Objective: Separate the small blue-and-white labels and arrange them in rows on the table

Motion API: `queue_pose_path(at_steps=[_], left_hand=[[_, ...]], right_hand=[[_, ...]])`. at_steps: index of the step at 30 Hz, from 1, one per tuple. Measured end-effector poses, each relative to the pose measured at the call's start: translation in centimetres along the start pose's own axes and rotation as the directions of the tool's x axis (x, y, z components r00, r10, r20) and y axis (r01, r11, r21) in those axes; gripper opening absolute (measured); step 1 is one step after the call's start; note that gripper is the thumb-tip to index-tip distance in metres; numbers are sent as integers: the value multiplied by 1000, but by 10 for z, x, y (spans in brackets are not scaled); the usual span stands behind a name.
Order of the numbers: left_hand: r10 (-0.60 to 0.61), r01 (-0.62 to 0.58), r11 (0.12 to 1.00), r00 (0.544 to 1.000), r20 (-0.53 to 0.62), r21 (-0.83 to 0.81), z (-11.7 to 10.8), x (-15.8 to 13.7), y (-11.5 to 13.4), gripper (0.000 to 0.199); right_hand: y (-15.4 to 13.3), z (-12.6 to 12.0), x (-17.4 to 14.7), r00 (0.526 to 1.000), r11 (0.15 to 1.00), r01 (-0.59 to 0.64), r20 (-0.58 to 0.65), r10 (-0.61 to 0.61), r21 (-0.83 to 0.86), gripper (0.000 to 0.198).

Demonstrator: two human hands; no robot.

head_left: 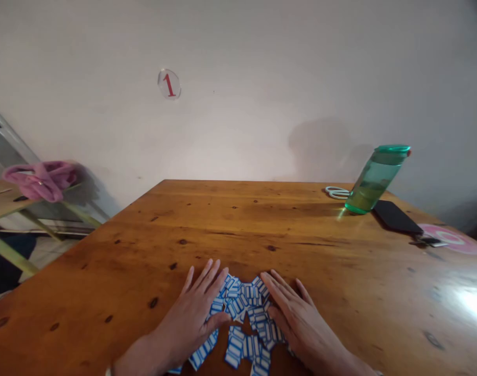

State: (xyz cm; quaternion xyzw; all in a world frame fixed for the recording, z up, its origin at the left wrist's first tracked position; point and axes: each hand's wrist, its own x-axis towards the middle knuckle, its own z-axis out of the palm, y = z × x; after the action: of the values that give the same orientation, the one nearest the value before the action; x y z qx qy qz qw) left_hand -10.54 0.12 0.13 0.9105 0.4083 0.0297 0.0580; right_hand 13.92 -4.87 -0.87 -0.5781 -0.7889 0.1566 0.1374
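A loose pile of small white labels with blue borders (237, 305) lies near the front of the wooden table (207, 219). Some of them overlap, and a few lie apart toward the near edge. My left hand (197, 308) rests palm down along the pile's left side, fingers stretched out and thumb over the labels. On the right side my right hand (293, 313) lies flat in the same way, its fingers pointing away from me. Both hands touch the pile's edges and hide part of it beneath them.
A green water bottle (377, 180) stands at the back right beside a white cable loop (336, 192). Near it are a black phone (397, 216), a small dark clip-like item (429, 241) and a pink round mat (452, 240). A pink fuzzy item (43, 178) lies on another table at left.
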Motion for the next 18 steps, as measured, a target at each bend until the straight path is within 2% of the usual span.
queue_pose_path(at_steps=[2,4,7,9,12,15,18], left_hand=[[-10,10,1000,1000,-2,9,-1,-8,-1,69],[-67,68,997,997,-37,23,0,-17,-6,68],[-165,176,983,970,-177,50,6,-35,-13,64],[-178,207,975,943,-282,77,15,-48,-12,63],[-177,250,952,920,-349,177,29,-63,0,69],[-82,193,938,930,-357,288,39,-67,15,85],[-106,206,932,942,-319,299,40,-57,23,81]], right_hand=[[-3,-2,-2,998,999,50,37,-49,-19,50],[-5,-2,-4,994,995,98,53,-96,-35,52],[-9,0,-7,984,983,171,71,-166,-65,56],[-12,2,-8,972,969,228,74,-222,-91,60],[-16,7,-9,945,936,326,77,-319,-130,66],[-18,18,-10,931,912,365,66,-360,-184,64],[-15,27,-11,945,918,316,-8,-328,-240,59]])
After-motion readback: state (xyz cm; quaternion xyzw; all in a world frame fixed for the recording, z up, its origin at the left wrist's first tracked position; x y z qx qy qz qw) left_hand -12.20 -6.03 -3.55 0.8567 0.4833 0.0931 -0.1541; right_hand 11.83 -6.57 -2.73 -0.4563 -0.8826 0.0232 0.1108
